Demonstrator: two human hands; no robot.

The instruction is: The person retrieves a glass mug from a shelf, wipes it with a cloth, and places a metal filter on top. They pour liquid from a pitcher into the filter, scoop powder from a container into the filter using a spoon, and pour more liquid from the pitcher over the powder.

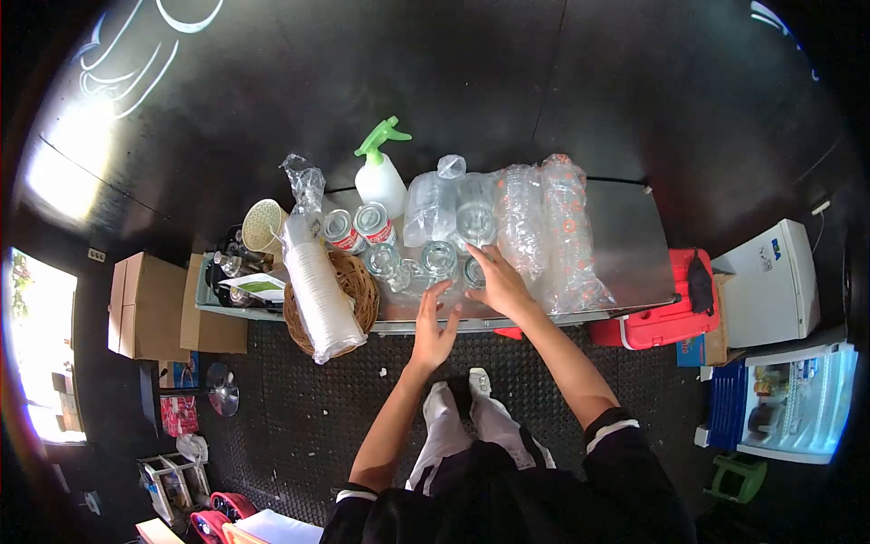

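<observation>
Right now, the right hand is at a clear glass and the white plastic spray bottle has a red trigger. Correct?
Red is wrong: the spray bottle has a green trigger in the head view; the right hand is at a clear glass.

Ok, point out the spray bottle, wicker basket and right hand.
Spray bottle (380, 184): head view, on its white body.
Wicker basket (368, 295): head view, on its woven side.
Right hand (501, 285): head view, on its back.

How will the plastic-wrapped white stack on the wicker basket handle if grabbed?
The white stack may bend mid-length: it looks like many nested pieces in thin film. It could roll or slide, being round and laid across the wicker basket. The shiny wrap is probably slippery.
</observation>
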